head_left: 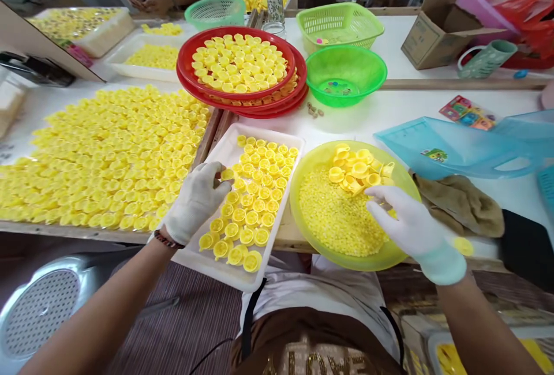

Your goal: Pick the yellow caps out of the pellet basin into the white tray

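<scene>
My left hand (194,202), in a white glove, has its fingers closed on a small yellow plastic cup (227,175) at the left edge of a white tray (182,257). Rows of similar yellow cups (246,236) stand in that tray. My right hand (400,222), also gloved, hovers over the right side of a yellow bowl (303,236), thumb and forefinger apart, and nothing shows between them. Small yellow pellets (337,219) fill the bowl, with a heap of empty yellow cups (359,168) on top, beside my right fingertips.
Many yellow cups (116,161) cover the left table. Behind the tray sit stacked red trays (186,75) and a green basin (346,83). A blue scoop-shaped tray (415,138), brown cloth (463,205) and cardboard box (428,40) lie right. Another person's hands (158,3) are at the back left.
</scene>
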Demonstrator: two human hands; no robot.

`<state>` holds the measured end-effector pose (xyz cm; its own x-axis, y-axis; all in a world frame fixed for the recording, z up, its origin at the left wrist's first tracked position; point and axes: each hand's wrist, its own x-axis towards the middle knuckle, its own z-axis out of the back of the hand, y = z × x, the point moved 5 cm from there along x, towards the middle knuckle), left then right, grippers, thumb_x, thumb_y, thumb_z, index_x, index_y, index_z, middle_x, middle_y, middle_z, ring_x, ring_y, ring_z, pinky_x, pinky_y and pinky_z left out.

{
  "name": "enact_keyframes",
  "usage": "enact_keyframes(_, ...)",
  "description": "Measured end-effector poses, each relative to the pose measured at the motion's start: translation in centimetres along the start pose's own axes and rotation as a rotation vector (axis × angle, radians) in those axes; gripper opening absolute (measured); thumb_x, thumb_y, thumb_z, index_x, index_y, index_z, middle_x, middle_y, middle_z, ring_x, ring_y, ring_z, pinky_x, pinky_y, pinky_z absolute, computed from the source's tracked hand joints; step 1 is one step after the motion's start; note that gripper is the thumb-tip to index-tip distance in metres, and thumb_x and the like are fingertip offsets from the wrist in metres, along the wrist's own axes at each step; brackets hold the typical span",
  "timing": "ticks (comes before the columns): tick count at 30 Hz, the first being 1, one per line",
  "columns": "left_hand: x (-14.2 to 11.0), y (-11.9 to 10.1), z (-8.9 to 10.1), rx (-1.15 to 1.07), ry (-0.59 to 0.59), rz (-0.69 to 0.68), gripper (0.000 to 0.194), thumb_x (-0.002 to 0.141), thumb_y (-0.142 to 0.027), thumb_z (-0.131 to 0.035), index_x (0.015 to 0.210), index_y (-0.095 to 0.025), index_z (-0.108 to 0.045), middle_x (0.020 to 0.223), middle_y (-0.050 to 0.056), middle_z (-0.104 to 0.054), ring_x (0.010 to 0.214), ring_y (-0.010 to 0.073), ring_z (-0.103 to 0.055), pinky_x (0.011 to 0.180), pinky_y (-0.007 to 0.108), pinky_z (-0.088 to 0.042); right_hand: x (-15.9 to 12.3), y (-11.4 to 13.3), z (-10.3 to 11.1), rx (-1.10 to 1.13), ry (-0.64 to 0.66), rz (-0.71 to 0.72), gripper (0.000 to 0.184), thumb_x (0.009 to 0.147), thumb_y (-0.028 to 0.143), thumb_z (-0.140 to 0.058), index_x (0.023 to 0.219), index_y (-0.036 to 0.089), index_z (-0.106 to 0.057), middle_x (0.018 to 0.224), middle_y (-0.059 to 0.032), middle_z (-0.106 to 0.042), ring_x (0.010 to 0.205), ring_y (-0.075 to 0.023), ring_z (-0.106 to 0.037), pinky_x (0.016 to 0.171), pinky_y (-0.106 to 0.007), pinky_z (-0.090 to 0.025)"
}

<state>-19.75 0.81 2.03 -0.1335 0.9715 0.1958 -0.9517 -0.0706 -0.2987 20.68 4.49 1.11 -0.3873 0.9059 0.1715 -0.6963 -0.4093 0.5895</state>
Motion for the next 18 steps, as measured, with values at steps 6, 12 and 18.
enact_keyframes(6,0.6,3.5,-3.0,0.143,0.191,0.093,0.010,0.079,-0.023,-0.053,0.084,-0.019,-0.060,0.084,0.006,-0.068,0.075,0.0201,-0.060,0.067,0.030,-0.043,2.6,1.6,-1.7,-0.163,0.008,0.099,0.026,0.094,0.026,-0.049,0.116,0.019,-0.062,0.122,-0.0117,-0.065,0.111,-0.0282,-0.063,0.093,-0.044,-0.052)
enact_keyframes(12,1.1,3.3,-3.0,0.132,0.216,0.045,0.030,0.079,-0.016,-0.049,0.106,-0.016,-0.063,0.088,0.008,-0.070,0.077,0.0214,-0.064,0.068,0.031,-0.046,4.4,1.3,-4.8,-0.508,0.268,0.054,0.021,0.094,0.021,-0.050,0.110,0.018,-0.063,0.116,-0.0132,-0.062,0.083,-0.0236,-0.065,0.064,-0.035,-0.047)
enact_keyframes(18,0.5,-2.3,-0.9,-0.043,0.031,-0.137,0.034,0.091,-0.023,-0.052,0.124,-0.016,-0.058,0.114,0.013,-0.066,0.091,0.0227,-0.066,0.084,0.038,-0.052,5.0,0.5,-4.2,-0.468,0.242,0.096,0.018,0.098,0.018,-0.044,0.092,0.020,-0.062,0.100,-0.0087,-0.063,0.090,-0.0214,-0.062,0.066,-0.030,-0.043)
